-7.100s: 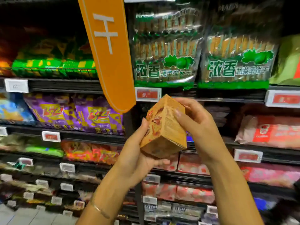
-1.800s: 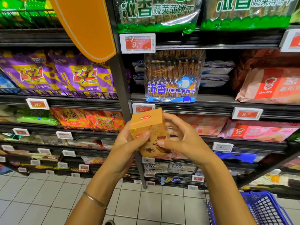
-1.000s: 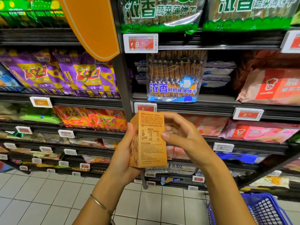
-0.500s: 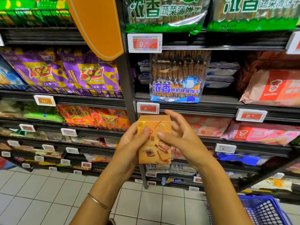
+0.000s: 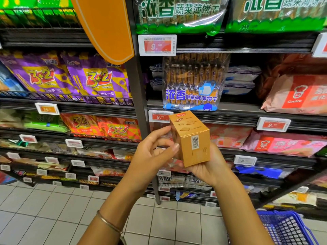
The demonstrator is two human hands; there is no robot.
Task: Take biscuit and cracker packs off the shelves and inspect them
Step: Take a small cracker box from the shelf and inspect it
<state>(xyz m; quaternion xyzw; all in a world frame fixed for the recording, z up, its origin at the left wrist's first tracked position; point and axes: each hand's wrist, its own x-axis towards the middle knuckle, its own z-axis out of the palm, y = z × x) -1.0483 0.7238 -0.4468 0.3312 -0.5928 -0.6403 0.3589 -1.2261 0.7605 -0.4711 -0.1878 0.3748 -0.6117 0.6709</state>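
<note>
- Single view: a wide-angle camera worn on the person's head.
- It faces forward and slightly down at stocked shelves point(image 5: 235, 114), which fill the upper two thirds of the frame. Tiled floor point(image 5: 44, 218) runs along the bottom.
- Close range: both forearms rise from the bottom edge. The left hand point(image 5: 150, 156) and right hand point(image 5: 212, 167) hold an orange box point(image 5: 192, 145) at frame centre.
- The shelf lines slant towards the frame edges; a blue basket point(image 5: 286, 228) occupies the lower right corner.

The box point(image 5: 190, 138) sits between the hands, in front of the shelves point(image 5: 230, 112): left hand point(image 5: 150, 156) against its left side, right hand point(image 5: 208, 167) beneath it. A basket point(image 5: 286, 227) lies at lower right.
</note>
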